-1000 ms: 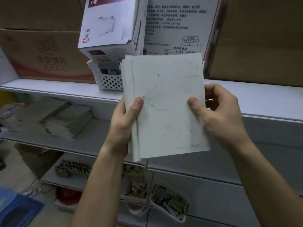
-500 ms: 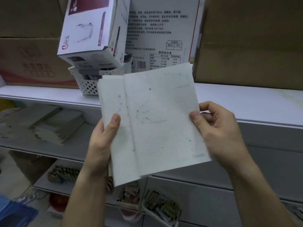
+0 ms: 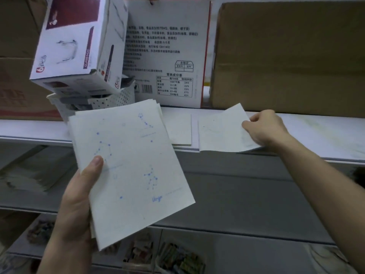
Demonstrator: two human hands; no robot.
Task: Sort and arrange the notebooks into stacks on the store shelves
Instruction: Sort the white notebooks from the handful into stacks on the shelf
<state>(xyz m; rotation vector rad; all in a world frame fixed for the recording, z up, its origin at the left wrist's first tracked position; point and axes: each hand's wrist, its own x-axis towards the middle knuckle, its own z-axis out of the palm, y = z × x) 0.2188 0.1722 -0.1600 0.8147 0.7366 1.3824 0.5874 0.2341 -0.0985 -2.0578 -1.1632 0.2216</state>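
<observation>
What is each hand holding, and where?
Left hand grips the notebook stack at its lower left edge; right hand pinches a single notebook by its right edge.

Shop: stocked shelves (image 3: pixel 316 133), cartons (image 3: pixel 286 56).

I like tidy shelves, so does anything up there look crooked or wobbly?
Yes. The white and maroon cardboard box sits tilted on the white perforated plastic basket on the upper white shelf, jutting past the basket's left rim. It looks perched rather than set flat, so it might slip.
</observation>
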